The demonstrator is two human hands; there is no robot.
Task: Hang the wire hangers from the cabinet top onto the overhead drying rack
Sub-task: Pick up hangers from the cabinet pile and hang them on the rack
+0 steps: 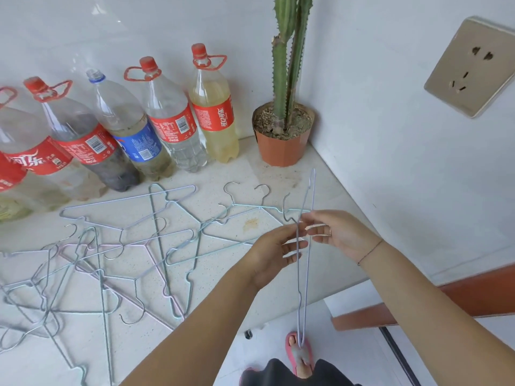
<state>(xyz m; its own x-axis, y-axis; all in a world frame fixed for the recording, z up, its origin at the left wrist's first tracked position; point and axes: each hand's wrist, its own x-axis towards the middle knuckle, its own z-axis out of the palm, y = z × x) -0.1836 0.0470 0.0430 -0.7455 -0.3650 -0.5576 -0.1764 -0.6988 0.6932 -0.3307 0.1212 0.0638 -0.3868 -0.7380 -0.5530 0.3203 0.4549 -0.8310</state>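
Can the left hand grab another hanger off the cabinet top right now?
Probably not yet. The left hand is near the pile of hangers with nothing between, but it and the right hand both pinch the held hanger; it would need to let go first.

We note a pale speckled cabinet top (211,188). Loose wire hangers (119,247) lie overlapped across it. Plastic soda bottles (172,126) stand in a row along the back wall. A potted cactus (281,149) sits in the corner. There is a brownish stain (250,224) near the hangers.
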